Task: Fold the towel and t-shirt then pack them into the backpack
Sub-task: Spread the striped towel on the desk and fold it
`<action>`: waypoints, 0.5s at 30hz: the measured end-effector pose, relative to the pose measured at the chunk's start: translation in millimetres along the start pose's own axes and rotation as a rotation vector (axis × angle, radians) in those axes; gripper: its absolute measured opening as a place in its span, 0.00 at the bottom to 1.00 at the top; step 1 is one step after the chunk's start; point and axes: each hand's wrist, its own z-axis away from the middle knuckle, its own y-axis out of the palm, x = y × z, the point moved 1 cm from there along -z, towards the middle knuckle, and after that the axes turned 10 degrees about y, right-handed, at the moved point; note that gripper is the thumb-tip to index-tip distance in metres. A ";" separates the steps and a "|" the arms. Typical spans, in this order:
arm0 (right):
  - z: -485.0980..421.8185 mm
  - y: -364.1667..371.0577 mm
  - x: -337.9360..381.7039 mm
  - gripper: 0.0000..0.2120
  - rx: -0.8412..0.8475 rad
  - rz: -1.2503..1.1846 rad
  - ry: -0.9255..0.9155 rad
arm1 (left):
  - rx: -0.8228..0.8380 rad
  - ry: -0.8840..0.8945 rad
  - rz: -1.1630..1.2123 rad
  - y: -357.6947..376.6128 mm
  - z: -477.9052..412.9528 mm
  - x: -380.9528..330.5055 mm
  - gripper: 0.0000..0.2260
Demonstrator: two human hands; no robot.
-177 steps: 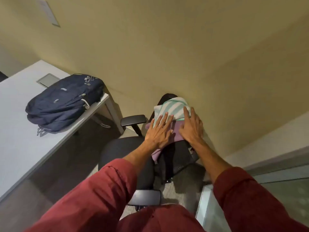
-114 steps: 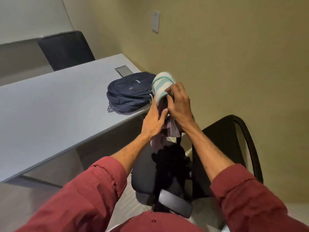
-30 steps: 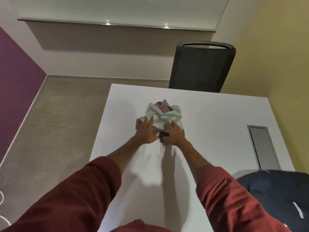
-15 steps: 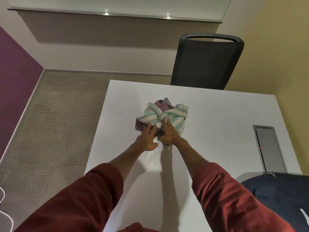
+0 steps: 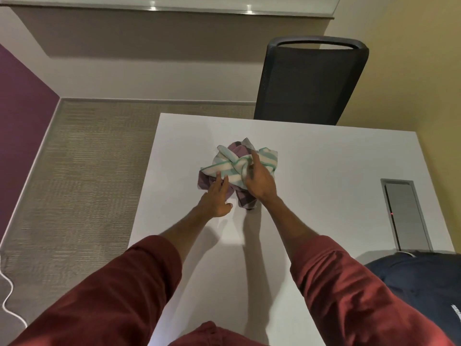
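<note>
A crumpled green-and-white striped towel lies bundled with a purple t-shirt on the white table. My right hand grips a twisted fold of the towel at the bundle's middle. My left hand rests with straight fingers on the near left edge of the bundle, touching towel and t-shirt. The navy backpack lies at the table's near right corner, partly cut off by the frame.
A black mesh office chair stands behind the table's far edge. A grey cable hatch is set into the table on the right. Carpeted floor lies to the left, with a white cable on it.
The bundle was carried from the office chair to the table and set down. In the last half second my right hand moved onto the towel and closed on a fold; the left stayed.
</note>
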 end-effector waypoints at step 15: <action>11.4 -27.5 19.3 0.12 -0.300 -0.277 0.204 | -0.102 0.010 -0.008 -4.6 36.4 -10.6 0.43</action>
